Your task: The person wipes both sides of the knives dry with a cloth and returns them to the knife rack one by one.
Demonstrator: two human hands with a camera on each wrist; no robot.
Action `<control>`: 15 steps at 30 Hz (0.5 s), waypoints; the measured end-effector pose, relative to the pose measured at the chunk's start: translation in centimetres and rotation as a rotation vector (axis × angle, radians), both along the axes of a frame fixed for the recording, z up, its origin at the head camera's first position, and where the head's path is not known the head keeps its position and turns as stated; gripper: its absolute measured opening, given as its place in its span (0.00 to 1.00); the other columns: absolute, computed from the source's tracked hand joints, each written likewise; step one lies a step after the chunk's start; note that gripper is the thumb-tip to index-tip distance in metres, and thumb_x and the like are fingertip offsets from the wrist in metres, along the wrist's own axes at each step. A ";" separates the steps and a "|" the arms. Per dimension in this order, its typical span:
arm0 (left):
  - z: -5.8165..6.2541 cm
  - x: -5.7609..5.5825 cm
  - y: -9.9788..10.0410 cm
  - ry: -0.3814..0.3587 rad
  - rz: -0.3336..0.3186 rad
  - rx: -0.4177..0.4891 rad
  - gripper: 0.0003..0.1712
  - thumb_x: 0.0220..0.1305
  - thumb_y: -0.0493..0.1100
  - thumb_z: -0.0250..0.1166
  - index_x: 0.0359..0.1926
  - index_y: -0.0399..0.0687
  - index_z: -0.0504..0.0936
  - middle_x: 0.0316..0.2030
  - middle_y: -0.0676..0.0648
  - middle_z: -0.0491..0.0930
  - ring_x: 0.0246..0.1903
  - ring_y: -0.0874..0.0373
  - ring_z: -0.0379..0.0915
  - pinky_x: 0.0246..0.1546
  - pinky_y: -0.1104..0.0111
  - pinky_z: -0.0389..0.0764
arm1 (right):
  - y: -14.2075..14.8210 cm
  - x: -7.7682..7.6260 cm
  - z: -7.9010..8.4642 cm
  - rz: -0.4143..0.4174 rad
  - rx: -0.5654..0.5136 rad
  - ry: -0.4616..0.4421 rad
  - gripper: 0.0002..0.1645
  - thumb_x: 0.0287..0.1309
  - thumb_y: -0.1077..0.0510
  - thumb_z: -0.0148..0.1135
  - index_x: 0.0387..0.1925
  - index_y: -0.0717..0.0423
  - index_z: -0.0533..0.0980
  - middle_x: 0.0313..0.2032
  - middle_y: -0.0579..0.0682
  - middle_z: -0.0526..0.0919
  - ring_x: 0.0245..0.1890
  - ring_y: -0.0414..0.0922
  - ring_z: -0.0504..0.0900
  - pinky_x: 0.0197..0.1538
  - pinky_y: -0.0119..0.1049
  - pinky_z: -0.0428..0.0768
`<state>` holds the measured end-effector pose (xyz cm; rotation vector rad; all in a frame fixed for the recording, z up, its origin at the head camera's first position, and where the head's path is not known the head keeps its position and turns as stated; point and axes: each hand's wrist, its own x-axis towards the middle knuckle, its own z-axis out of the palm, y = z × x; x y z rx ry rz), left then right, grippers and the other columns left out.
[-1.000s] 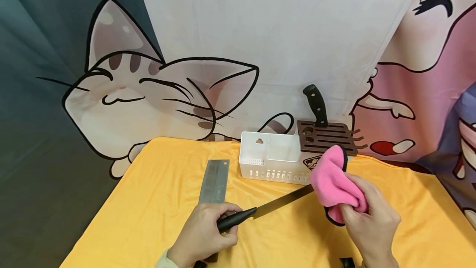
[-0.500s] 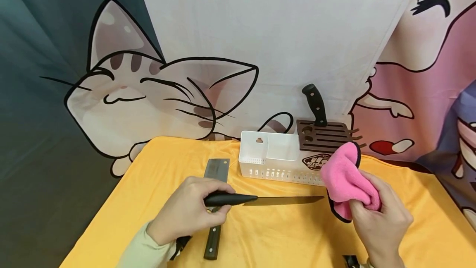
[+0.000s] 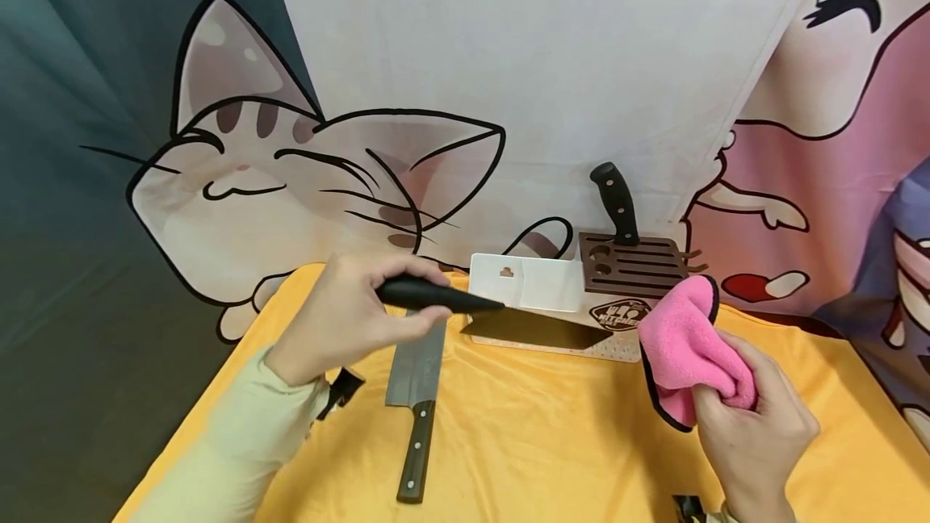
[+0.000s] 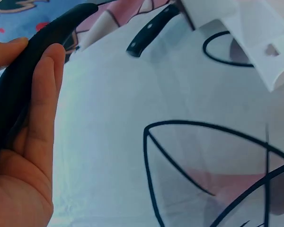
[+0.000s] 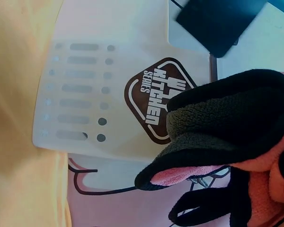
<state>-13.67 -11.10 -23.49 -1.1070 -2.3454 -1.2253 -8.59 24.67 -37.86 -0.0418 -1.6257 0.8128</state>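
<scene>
Gripping left hand (image 3: pixel 349 313): we see thumb and fingers pinching the black handle (image 3: pixel 436 294) of a knife (image 3: pixel 538 329), to the front-left of the white rack (image 3: pixel 552 285), our landmark for all places.
Knife position: raised, its blade crosses before the rack's front in the head view, tip toward the right; whether blade and rack touch, we cannot tell.
Knife handling: we judge it stiff, moderately light and sharp; the smooth handle may slip if damp, so we take hold there only and keep skin off the edge.
Right hand (image 3: pixel 759 418): thumb and curled fingers clasp a bunched pink cloth (image 3: pixel 683 345), at the rack's front-right corner, near the knife tip but apart from it in the head view.
Pink cloth handling: we judge it soft, limp and light; we grasp it in a thick fold, since a thin one guards the fingers poorly.
Cleaver (image 3: pixel 417 394): it lies on the yellow cover (image 3: pixel 538 442), front-left of the rack; we judge it the heavier blade, best lifted by its riveted grip.
Upright handle (image 3: pixel 617 204): it projects above the rack's slotted brown top (image 3: pixel 617 269).
</scene>
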 end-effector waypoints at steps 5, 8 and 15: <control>3.5 -0.5 0.6 0.008 -0.027 0.094 0.11 0.44 0.34 0.73 0.33 0.44 0.83 0.25 0.54 0.82 0.17 0.62 0.73 0.14 0.69 0.72 | 0.0 -0.1 -0.1 0.007 0.002 -0.015 0.15 0.37 0.63 0.57 0.29 0.62 0.84 0.26 0.59 0.83 0.30 0.24 0.75 0.36 0.15 0.65; 4.6 -1.1 1.2 0.025 -0.047 0.125 0.11 0.45 0.36 0.73 0.33 0.43 0.83 0.25 0.53 0.82 0.18 0.61 0.74 0.16 0.69 0.75 | 0.0 -0.1 -0.1 0.003 0.006 -0.022 0.15 0.37 0.63 0.57 0.30 0.62 0.84 0.26 0.59 0.83 0.30 0.24 0.75 0.36 0.14 0.65; 6.2 -3.1 3.6 0.079 -0.057 0.103 0.11 0.45 0.33 0.72 0.33 0.37 0.82 0.25 0.49 0.81 0.15 0.63 0.71 0.16 0.70 0.73 | 0.0 0.0 -0.2 -0.013 0.004 -0.024 0.14 0.37 0.63 0.58 0.29 0.62 0.84 0.26 0.59 0.83 0.30 0.23 0.75 0.36 0.14 0.64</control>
